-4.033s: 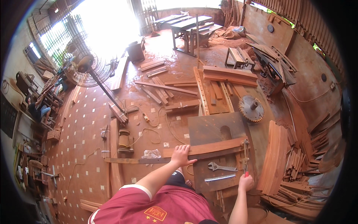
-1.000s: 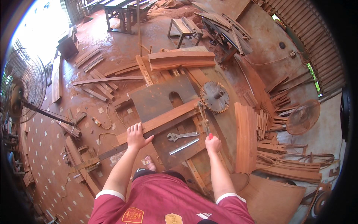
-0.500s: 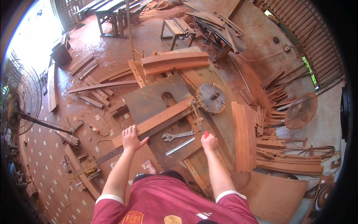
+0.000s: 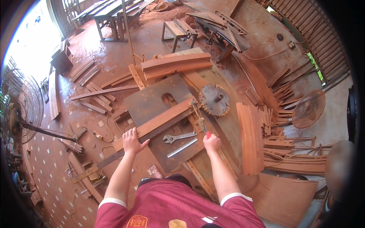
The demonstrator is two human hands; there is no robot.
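One wooden board [image 4: 165, 119]: reddish-brown, long and flat; lying slantwise across the dark metal table top [image 4: 146, 100], its right end pointing toward a toothed saw blade [image 4: 210, 103]. Probably handling as stiff and moderately heavy, its smooth-looking face perhaps sliding a little under dust. Best holds, in judgement: gripping both long edges, near the ends, keeping skin off the teeth.

One dark bar [image 4: 112, 157]: running alongside the board's near edge and extending beyond its left end; likely rigid.

One left hand [image 4: 133, 142]: resting spread across the board near its left end, fingers extending, thumb standing apart; not visibly closing round anything, its underside being hidden.

One right hand [image 4: 213, 143]: curling closely round a red-handled tool [image 4: 208, 134] beside the metal fitting [image 4: 197, 117] near the bar's right end. Tool probably feeling hard and light; the handle offering the natural hold.

Lying below the bar: one adjustable wrench [image 4: 182, 136], one steel ruler [image 4: 182, 147].
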